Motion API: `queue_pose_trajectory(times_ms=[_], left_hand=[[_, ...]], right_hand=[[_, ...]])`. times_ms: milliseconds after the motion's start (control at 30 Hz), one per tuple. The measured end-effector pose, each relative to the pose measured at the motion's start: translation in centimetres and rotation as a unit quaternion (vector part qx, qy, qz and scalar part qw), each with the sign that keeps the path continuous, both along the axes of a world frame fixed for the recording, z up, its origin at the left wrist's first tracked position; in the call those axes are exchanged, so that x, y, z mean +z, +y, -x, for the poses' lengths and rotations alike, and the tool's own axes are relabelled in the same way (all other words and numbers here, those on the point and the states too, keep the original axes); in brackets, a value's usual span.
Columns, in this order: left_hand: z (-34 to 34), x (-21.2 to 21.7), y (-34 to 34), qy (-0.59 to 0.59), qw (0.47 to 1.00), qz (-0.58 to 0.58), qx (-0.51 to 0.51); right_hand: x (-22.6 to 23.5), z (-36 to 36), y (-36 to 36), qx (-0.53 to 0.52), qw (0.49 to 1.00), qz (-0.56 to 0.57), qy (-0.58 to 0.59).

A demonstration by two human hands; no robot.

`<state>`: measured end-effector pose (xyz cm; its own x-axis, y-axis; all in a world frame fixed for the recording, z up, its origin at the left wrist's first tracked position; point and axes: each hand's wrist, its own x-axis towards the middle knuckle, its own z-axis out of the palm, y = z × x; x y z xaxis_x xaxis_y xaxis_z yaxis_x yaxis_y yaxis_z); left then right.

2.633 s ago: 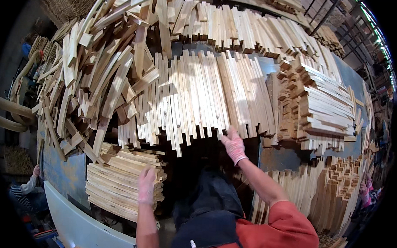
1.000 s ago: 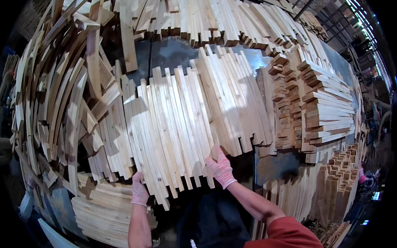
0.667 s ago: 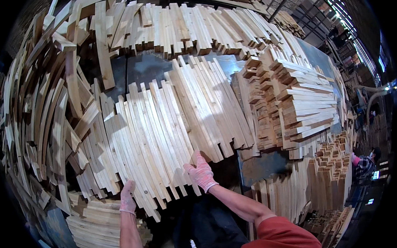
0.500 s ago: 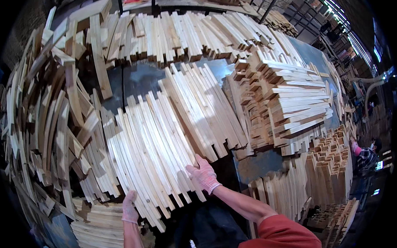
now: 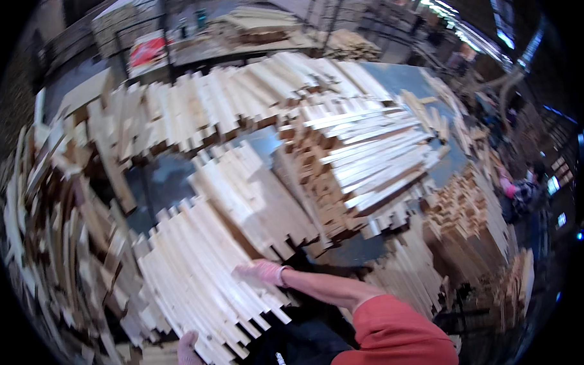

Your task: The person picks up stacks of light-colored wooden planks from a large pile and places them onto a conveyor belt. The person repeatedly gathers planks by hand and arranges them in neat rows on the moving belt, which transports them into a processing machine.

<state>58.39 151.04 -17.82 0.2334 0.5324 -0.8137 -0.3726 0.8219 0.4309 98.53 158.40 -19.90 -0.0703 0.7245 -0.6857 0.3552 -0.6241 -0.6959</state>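
A row of pale wooden strips (image 5: 202,269) lies side by side in front of me, their near ends uneven. My right hand (image 5: 261,271), in a pinkish knit glove, grips the row's right edge, fingers reaching over the outer strips. At the near left corner, my left hand (image 5: 188,351), gloved alike, closes against the outermost strips with its thumb up; its other fingers are partly hidden. Just right of this row lies a second group of strips (image 5: 256,194), with a dark gap between the two.
Jumbled strips (image 5: 78,239) heap up on the left. A long row of strips (image 5: 178,114) lines the far side. Stacked strips (image 5: 370,159) and blocky pieces (image 5: 458,201) stand right on a blue-grey metal table (image 5: 360,249). Another person (image 5: 523,190) is at the far right.
My view has swung up and to the right, so the scene sits lower and further left. Both hands stay at the row's edges; the right hand lies flatter across the strips.
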Motion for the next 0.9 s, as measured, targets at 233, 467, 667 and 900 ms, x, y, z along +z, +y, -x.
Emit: queue_pose_trajectory(times_ms=[233,467,667,900], left_hand=[[-1.6,0.6,-3.1,0.032,0.999,0.026,-0.032],[0.3,1.9,-9.1,0.049,0.998,-0.021,-0.011],[3.2,3.7,-15.1,-0.016,0.996,-0.088,0.012],[9.5,12.9,-29.5,-0.009,0.981,-0.193,0.014]], right_hand=[[-0.2,-2.3,-3.7,-0.068,0.994,-0.008,0.082],[1.2,-1.4,-10.3,-0.121,0.985,-0.072,0.102],[10.2,0.9,-18.4,0.027,0.95,-0.304,0.061],[13.8,8.9,-28.8,-0.023,0.97,-0.217,0.108]])
